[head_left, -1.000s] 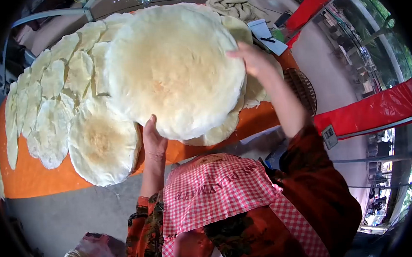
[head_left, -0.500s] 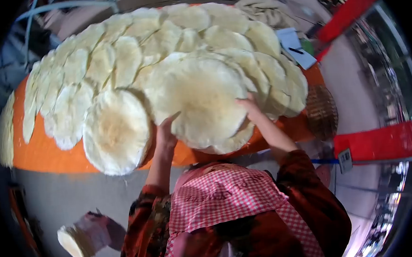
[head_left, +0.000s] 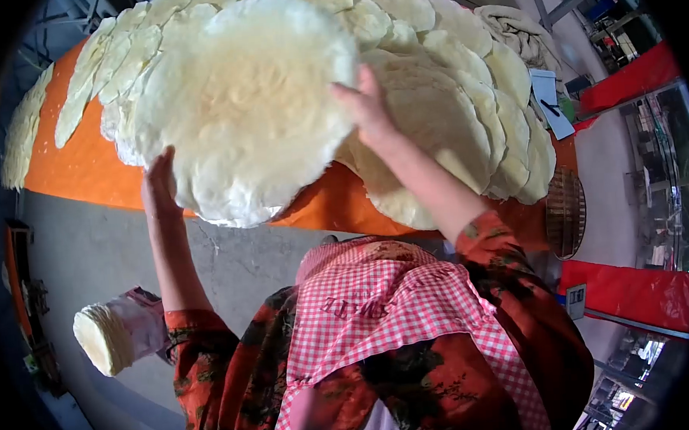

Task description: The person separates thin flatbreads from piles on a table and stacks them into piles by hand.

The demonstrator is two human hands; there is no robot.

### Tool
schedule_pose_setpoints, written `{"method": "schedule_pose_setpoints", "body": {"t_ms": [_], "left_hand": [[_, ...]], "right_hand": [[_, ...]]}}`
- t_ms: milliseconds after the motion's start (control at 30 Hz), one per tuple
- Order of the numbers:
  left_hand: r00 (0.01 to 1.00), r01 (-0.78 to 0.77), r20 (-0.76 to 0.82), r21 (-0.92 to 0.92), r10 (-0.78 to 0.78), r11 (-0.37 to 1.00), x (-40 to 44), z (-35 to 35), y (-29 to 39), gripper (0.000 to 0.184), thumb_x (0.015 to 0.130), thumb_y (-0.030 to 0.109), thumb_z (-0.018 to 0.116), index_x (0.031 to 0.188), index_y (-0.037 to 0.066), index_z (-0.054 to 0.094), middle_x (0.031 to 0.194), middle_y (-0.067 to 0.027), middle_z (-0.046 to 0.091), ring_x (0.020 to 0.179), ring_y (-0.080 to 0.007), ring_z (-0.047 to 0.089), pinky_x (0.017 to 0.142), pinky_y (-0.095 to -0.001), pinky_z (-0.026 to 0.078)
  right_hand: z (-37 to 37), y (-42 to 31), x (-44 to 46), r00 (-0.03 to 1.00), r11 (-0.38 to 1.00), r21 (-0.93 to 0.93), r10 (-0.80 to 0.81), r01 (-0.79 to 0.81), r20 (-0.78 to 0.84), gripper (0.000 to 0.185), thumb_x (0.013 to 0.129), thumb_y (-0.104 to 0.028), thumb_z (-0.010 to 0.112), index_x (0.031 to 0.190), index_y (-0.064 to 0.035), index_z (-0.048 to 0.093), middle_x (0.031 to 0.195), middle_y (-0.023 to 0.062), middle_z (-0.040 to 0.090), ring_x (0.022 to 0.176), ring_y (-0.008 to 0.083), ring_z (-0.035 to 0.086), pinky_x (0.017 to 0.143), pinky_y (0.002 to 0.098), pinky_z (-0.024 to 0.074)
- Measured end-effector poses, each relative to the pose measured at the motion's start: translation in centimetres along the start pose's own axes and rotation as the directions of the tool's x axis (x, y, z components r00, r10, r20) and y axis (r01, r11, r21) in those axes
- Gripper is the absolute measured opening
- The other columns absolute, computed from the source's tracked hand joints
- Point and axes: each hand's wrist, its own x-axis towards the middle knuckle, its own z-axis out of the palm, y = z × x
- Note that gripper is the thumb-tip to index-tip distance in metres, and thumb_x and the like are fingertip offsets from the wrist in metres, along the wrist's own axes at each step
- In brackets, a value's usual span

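Note:
Between my two hands is a large round pale flatbread (head_left: 253, 103), raised above the table and tilted. My left hand (head_left: 160, 182) grips its lower left edge, the fingers partly hidden under it. At the right edge, my right hand (head_left: 366, 109) holds on with the thumb on top and the other fingers mostly behind. Whether more than one layer is in my grip, I cannot tell. A heap of similar flatbreads (head_left: 433, 125) lies to the right of my right hand. More overlapping flatbreads (head_left: 118, 59) cover the table behind and to the left.
The table has an orange cover (head_left: 85, 162). At its right end are a notepad (head_left: 545, 95) with a pen, a crumpled cloth (head_left: 510, 31) and a round woven mat (head_left: 565, 211). A bagged stack of round flatbreads (head_left: 105, 336) stands on the floor at lower left.
Both hands have carried the flatbread leftward from the heap, lifting it over the spot where a separate flatbread lay. The camera view has also shifted.

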Motion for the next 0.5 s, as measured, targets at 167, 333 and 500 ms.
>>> {"method": "schedule_pose_setpoints", "body": {"t_ms": [167,333,500], "left_hand": [[0.952,0.173,-0.285,0.213,-0.108,0.962,2.3,-11.6,-9.0,0.036,0.079,0.008,0.065,0.114,0.006,0.058,0.095,-0.0056,0.062,0.084,-0.018,0.059,0.064,-0.0343,0.049],[0.955,0.093,-0.289,0.101,-0.06,0.991,-0.1,-11.7,-11.5,0.039,0.076,-0.003,0.065,0.113,0.006,0.054,0.083,-0.002,0.06,0.061,-0.0134,0.056,0.048,-0.0274,0.042],[0.913,0.024,-0.379,0.42,0.152,0.907,1.0,-13.8,-13.9,0.049,0.073,-0.004,0.07,0.114,0.006,0.045,0.089,-0.0053,0.056,0.071,-0.014,0.056,0.054,-0.0263,0.045]], "right_hand": [[1.8,15.5,1.6,0.981,0.873,-0.448,0.17,-0.192,-0.089,0.056,0.076,-0.015,0.071,0.123,-0.001,0.043,0.118,0.015,0.056,0.108,0.0251,0.054,0.091,0.0359,0.0456],[2.4,16.2,1.7,0.95,0.627,-0.724,0.282,-0.288,-0.133,0.066,0.078,-0.019,0.069,0.13,0.004,0.034,0.132,0.0227,0.044,0.122,0.0295,0.046,0.098,0.0359,0.0419],[1.1,14.0,3.1,0.883,0.651,-0.66,0.468,-0.374,-0.039,0.069,0.078,-0.013,0.07,0.133,0.0046,0.032,0.124,0.0234,0.049,0.112,0.029,0.053,0.085,0.0386,0.0506]]}}
